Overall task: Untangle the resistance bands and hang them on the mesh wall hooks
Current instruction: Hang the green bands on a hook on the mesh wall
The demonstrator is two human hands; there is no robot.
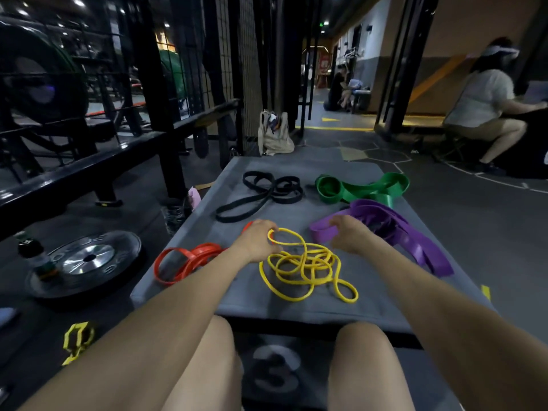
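left hand (258,239) palm-down, fingers curled round top loop of thin tangled yellow rubber band (305,266) | right hand (350,236) just right of yellow band, fingers curled, grip unclear | band on grey padded mat (296,310) | box below mat reads "3"

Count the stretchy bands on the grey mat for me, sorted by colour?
Black band: 1
Green band: 1
Purple band: 1
Red band: 1
Yellow band: 1
Total: 5 tangled bundles; strands within each cannot be separated by eye.
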